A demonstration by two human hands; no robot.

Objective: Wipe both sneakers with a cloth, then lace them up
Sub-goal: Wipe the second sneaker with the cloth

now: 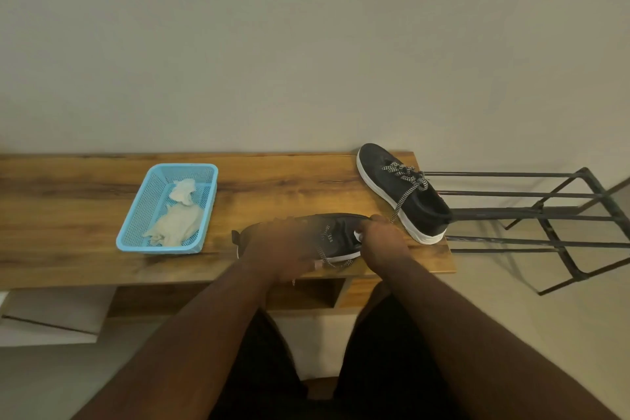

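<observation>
Tiny white writing on the near sneaker [335, 235], too small to read. Left hand [284, 249] blurry on it, grip unclear. Right hand [383, 235] curled around its toe.

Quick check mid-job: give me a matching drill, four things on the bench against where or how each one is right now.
Things:
1. cloth
2. far sneaker
3. near sneaker
4. basket

States:
A. under both hands at the front edge
B. lying in the basket
C. on the bench's left part, blue
D. at the bench's right end, laced

Pairs: 1-B, 2-D, 3-A, 4-C
</observation>
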